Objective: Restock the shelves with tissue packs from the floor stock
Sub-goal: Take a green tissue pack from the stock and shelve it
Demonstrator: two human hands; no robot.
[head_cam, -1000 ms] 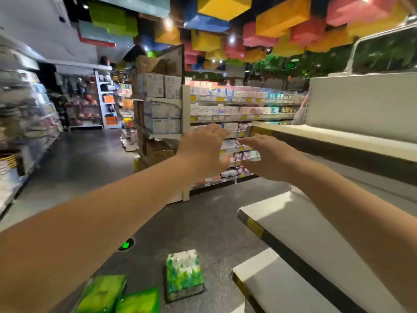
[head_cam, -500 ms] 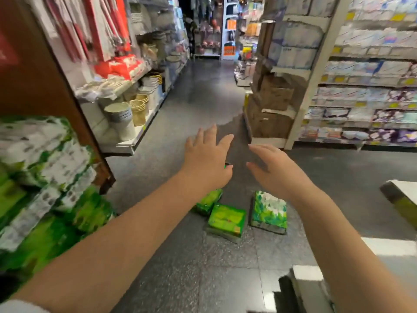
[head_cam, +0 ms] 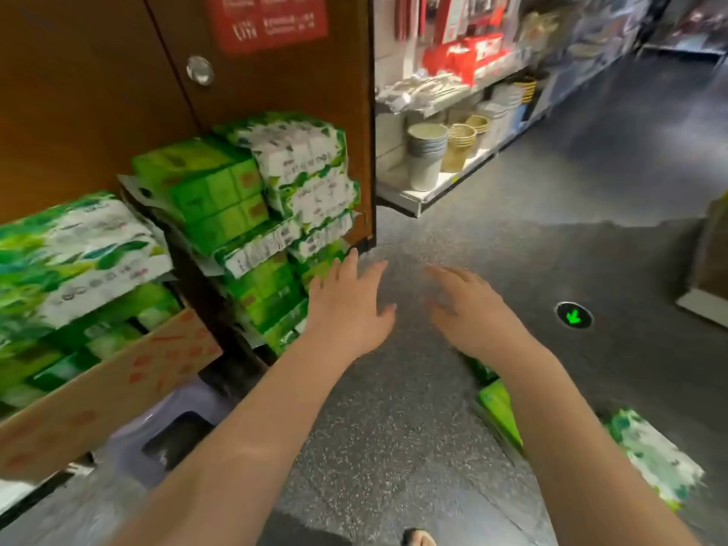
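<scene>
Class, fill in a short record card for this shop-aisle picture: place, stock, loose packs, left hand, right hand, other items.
place: shop aisle, speckled grey floor
stock: green tissue packs stacked against a brown door; more in a cardboard box
loose packs: on the floor, partly behind the right forearm
left hand: open, empty, by the stack
right hand: open, empty
other items: buckets on a low shelf

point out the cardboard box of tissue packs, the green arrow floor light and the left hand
cardboard box (head_cam: pixel 102 392), head view, on its front wall
green arrow floor light (head_cam: pixel 574 316), head view, on the arrow
left hand (head_cam: pixel 348 305), head view, on its back
</scene>
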